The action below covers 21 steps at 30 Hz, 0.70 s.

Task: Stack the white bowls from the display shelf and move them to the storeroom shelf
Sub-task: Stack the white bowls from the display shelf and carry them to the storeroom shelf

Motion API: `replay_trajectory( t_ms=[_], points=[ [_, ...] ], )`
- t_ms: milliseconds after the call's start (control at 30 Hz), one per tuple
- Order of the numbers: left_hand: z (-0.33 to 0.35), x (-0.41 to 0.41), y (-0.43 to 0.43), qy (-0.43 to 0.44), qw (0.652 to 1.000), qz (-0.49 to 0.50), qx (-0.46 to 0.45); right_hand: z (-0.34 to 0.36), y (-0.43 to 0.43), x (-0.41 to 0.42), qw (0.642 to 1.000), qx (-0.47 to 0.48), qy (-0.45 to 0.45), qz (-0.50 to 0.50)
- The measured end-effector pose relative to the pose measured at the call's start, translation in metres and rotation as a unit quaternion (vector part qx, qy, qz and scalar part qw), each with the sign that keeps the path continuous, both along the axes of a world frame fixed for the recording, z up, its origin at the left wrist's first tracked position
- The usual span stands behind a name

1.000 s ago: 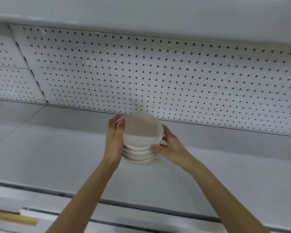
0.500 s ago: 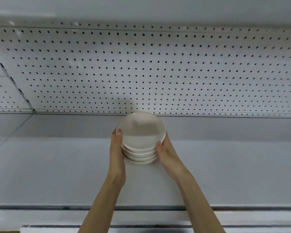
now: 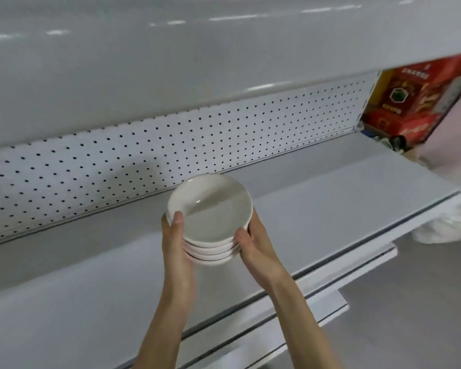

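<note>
White glossy bowls (image 3: 210,209), perhaps four stacked; left hand (image 3: 175,249), right hand (image 3: 256,249) gripping.

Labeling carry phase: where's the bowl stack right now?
Head view, centre: the bowl stack is gripped between left hand and right hand, over the white shelf.

We see two bare hands, the left hand (image 3: 174,246) and the right hand (image 3: 257,250), on slim forearms (image 3: 171,315) uncovered from the wrists down to the lower edge of the frame. The left thumb (image 3: 177,219) shows a short, trimmed nail. Tendons stand out along the right wrist (image 3: 274,275). Both arms are long and lean.
</note>
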<state>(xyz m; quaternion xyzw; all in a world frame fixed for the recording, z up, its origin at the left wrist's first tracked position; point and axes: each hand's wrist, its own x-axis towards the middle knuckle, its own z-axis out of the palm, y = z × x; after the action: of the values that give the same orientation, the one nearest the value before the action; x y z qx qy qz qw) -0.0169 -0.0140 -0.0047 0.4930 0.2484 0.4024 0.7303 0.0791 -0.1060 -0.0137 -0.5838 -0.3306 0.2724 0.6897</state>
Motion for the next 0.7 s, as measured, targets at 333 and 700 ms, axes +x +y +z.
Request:
replay_trajectory(
  t_ms=[333, 700],
  points=[
    [-0.001, 0.126, -0.175, 0.026, 0.966, -0.258, 0.005, -0.008, -0.209, 0.068, 0.962, 0.012, 0.002, -0.273],
    [-0.001, 0.288, -0.462, -0.009, 0.893, -0.451, -0.015, 0.006, -0.501, 0.177, 0.885, -0.016, -0.075, -0.459]
  ],
)
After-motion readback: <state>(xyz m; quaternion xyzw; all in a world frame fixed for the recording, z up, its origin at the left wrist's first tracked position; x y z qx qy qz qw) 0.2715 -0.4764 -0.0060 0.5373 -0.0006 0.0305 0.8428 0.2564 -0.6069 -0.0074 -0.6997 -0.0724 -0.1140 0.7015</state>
